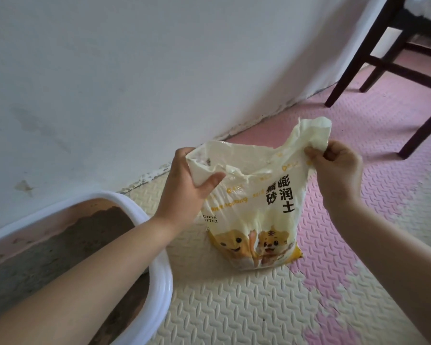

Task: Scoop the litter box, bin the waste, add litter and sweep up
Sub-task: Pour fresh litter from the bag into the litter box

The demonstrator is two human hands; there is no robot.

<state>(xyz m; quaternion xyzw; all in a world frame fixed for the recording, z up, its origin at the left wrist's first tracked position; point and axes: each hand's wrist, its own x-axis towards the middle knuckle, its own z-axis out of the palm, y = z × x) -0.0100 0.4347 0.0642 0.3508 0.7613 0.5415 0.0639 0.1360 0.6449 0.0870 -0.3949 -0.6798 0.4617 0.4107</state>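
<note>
A cream and yellow litter bag (254,215) with cartoon animals and black characters stands upright on the foam floor mat. My left hand (187,185) grips the left side of its torn top edge. My right hand (339,168) pinches the right corner of the top, pulling the mouth of the bag apart. The white-rimmed litter box (157,275) sits at the lower left against the wall, holding grey-brown litter; my left forearm crosses over it.
A cream and pink foam mat (234,307) covers the floor. The white wall (135,83) runs behind the bag and the box. Dark wooden chair legs (373,46) stand at the upper right.
</note>
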